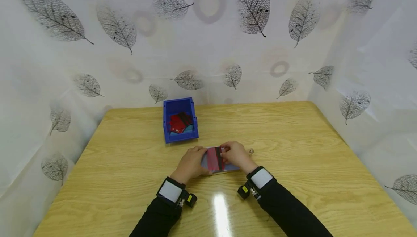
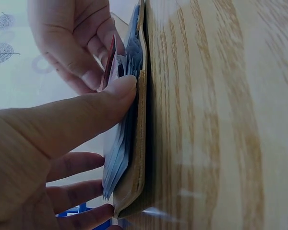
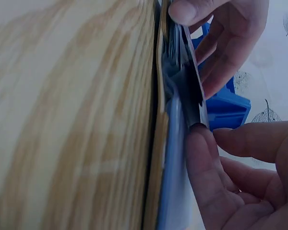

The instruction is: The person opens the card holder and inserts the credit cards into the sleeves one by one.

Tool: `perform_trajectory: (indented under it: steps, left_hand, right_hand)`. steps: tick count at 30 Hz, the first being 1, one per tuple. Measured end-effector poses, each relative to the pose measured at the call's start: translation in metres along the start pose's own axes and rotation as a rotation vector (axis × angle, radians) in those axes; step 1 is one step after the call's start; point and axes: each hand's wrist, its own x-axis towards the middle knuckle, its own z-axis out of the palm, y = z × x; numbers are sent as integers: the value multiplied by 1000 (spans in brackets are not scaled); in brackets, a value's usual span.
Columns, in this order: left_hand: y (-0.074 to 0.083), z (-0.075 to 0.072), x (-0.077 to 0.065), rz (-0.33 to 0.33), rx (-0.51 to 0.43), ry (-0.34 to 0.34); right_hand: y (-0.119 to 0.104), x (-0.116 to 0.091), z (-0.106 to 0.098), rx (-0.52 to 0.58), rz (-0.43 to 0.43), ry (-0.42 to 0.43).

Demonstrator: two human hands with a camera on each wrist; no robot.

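A card holder with a tan cover and clear bluish sleeves lies open on the table. My left hand holds its left side, thumb on the near edge of the sleeves and fingers toward the far side. Over the sleeves lies a red card with a black stripe. My right hand pinches the card's right edge between thumb and finger, as the right wrist view shows. The sleeve under the card is bunched near the fingertips.
Behind the holder stands a blue bin with red cards and bluish ones in it. A small round metal piece shows just right of my right hand. Leaf-printed curtain encloses the wooden table at the back and sides.
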Motion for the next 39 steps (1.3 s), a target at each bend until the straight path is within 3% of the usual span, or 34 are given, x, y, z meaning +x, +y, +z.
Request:
perform_trajectory:
  steps: [4, 11, 17, 22, 28, 33, 39]
  left_hand:
    - [-1, 1, -1, 3, -2, 1]
    - [-1, 2, -3, 12, -10, 21]
    - [-1, 3, -3, 33, -23, 43]
    - [-1, 3, -3, 52, -26, 61]
    - [-3, 4, -3, 54, -34, 102]
    - [-5, 4, -2, 61, -21, 77]
    - [-11, -1, -5, 10, -33, 2]
  right_hand:
    - [-6, -2, 5, -90, -32, -10]
    - [-17, -6, 12, -353, -171, 10]
    - [-21, -10, 15, -405, -239, -17]
    - [-23, -12, 19, -402, -244, -30]
    - [-26, -12, 27, -486, -280, -22]
    - [-22, -13, 24, -544, -310, -51]
    - [-14, -12, 3, -686, -276, -67]
